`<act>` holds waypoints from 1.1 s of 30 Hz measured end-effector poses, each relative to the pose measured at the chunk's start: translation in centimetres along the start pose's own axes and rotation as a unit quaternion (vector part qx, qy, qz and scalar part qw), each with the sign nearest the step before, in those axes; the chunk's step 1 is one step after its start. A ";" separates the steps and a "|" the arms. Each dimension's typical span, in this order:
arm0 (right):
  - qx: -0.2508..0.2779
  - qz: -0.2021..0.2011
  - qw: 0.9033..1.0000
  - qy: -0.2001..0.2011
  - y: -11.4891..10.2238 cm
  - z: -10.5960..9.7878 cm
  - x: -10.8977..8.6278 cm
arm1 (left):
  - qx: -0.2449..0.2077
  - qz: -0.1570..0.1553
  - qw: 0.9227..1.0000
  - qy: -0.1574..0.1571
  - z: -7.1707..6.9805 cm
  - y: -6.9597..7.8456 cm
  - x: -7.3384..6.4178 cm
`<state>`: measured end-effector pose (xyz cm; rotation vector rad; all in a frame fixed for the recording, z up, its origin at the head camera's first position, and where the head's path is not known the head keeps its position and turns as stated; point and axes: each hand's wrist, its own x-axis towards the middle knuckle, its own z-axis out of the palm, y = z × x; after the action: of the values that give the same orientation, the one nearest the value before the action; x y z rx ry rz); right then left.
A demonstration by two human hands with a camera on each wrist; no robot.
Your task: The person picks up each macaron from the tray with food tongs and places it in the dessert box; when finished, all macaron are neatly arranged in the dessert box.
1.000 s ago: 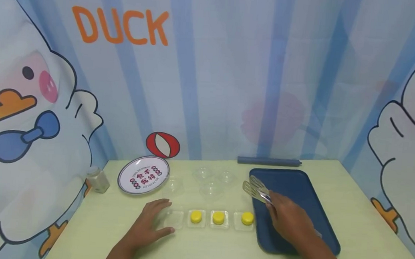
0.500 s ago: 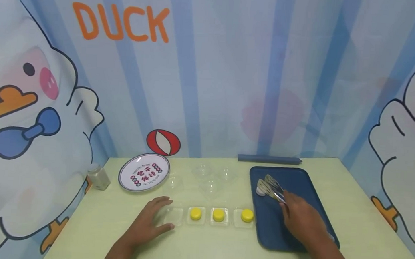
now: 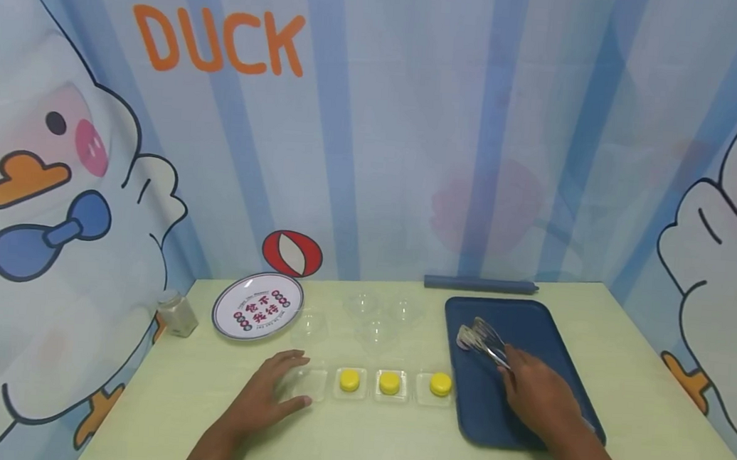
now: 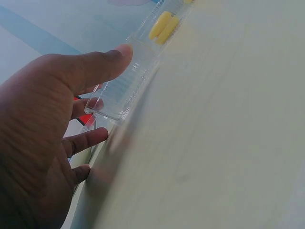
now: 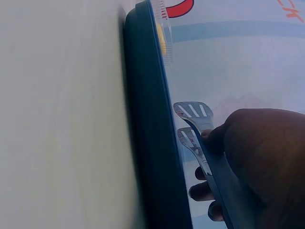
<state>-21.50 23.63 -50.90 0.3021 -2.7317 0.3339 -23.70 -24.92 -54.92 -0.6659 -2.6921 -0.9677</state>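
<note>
My right hand (image 3: 540, 392) grips a pair of slotted metal tongs (image 3: 485, 340) over the blue tray (image 3: 490, 417). At the tongs' tips, near the tray's left edge, is a small pale round piece (image 3: 465, 337), partly covered by the tongs. My left hand (image 3: 260, 397) lies on the table with thumb and fingers spread around the left end of a clear plastic square container (image 3: 313, 384). In the left wrist view the thumb is on the near side of that container (image 4: 119, 90), the fingers beyond it. To its right, yellow macaron-like rounds (image 3: 349, 380) sit in clear containers in a row.
Several clear domed lids (image 3: 375, 332) stand behind the row. A printed white plate (image 3: 258, 306) is at the back left, with a small shaker jar (image 3: 176, 314) beside it. Along the back edge lies a dark blue roll (image 3: 480, 285). A duck-print curtain (image 3: 388, 131) closes the back.
My right hand has moved right with the tongs, from the tray's left edge to over the tray. The tongs' tips now overlap the pale piece. The left hand has stayed in place.
</note>
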 end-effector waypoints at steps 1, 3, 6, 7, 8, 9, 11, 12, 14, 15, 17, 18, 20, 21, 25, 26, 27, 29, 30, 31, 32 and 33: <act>0.000 0.000 1.000 0.000 0.0 0.0 0.0 | 0.000 0.001 1.000 0.000 0.0 0.0 0.0; 0.001 -0.001 1.000 0.000 0.0 0.1 0.0 | -0.001 0.002 1.000 0.000 0.1 -0.1 0.0; 0.002 -0.002 1.000 0.001 0.1 0.2 0.0 | 0.000 0.008 1.000 0.002 0.2 -0.2 0.1; 0.003 -0.002 1.000 0.001 0.1 0.2 0.0 | 0.001 0.010 1.000 0.003 0.2 -0.3 0.1; 0.003 -0.003 1.000 0.002 0.1 0.3 -0.1 | 0.002 0.012 1.000 0.005 0.2 -0.3 0.1; 0.003 -0.004 1.000 0.002 0.1 0.3 -0.1 | 0.004 0.015 1.000 0.007 0.3 -0.3 0.2; 0.004 -0.005 1.000 0.003 0.1 0.4 -0.1 | 0.007 0.017 1.000 0.010 0.3 -0.4 0.1; 0.005 -0.006 1.000 0.004 0.1 0.4 -0.1 | 0.008 0.019 1.000 0.013 0.3 -0.4 0.1; 0.005 -0.007 1.000 0.005 0.2 0.5 -0.1 | 0.010 0.022 1.000 0.016 0.3 -0.4 0.1; 0.005 -0.008 1.000 0.005 0.2 0.6 -0.1 | 0.012 0.023 1.000 0.018 0.4 -0.5 0.1; 0.005 -0.008 1.000 0.004 0.2 0.6 0.0 | 0.014 0.023 0.999 0.021 0.4 -0.5 0.1; 0.006 -0.008 1.000 0.003 0.2 0.6 0.0 | 0.015 0.024 0.999 0.023 0.4 -0.6 0.1; 0.006 -0.007 1.000 0.001 0.2 0.7 0.0 | 0.016 0.023 0.999 0.023 0.5 -0.6 0.1; 0.006 -0.006 1.000 0.000 0.2 0.7 0.1 | 0.015 0.023 0.999 0.023 0.5 -0.6 0.1; 0.006 -0.007 1.000 0.000 0.3 0.9 0.1 | 0.012 0.024 0.999 0.023 0.5 -0.6 0.2; 0.006 -0.007 1.000 0.001 0.3 0.9 0.1 | 0.011 0.022 0.999 0.021 0.4 -0.5 0.2; 0.006 -0.008 1.000 0.003 0.3 1.0 0.1 | 0.011 0.020 1.000 0.020 0.4 -0.5 0.2; 0.007 -0.011 1.000 0.006 0.4 1.0 0.1 | 0.011 0.014 1.000 0.017 0.4 -0.5 0.3; 0.007 -0.012 1.000 0.009 0.4 1.1 0.1 | 0.013 0.012 1.000 0.015 0.4 -0.4 0.3; 0.006 -0.014 1.000 0.011 0.3 1.1 0.1 | 0.013 0.007 1.000 0.013 0.3 -0.3 0.3; 0.006 -0.013 1.000 0.011 0.3 1.1 0.1 | 0.012 0.005 1.000 0.013 0.3 -0.3 0.3; 0.005 -0.014 1.000 0.013 0.3 1.1 0.1 | 0.012 0.004 1.000 0.013 0.3 -0.3 0.3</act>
<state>-22.02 23.60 -51.95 0.3351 -2.6991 0.3422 -24.09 -24.83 -55.22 -0.6540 -2.6712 -0.9351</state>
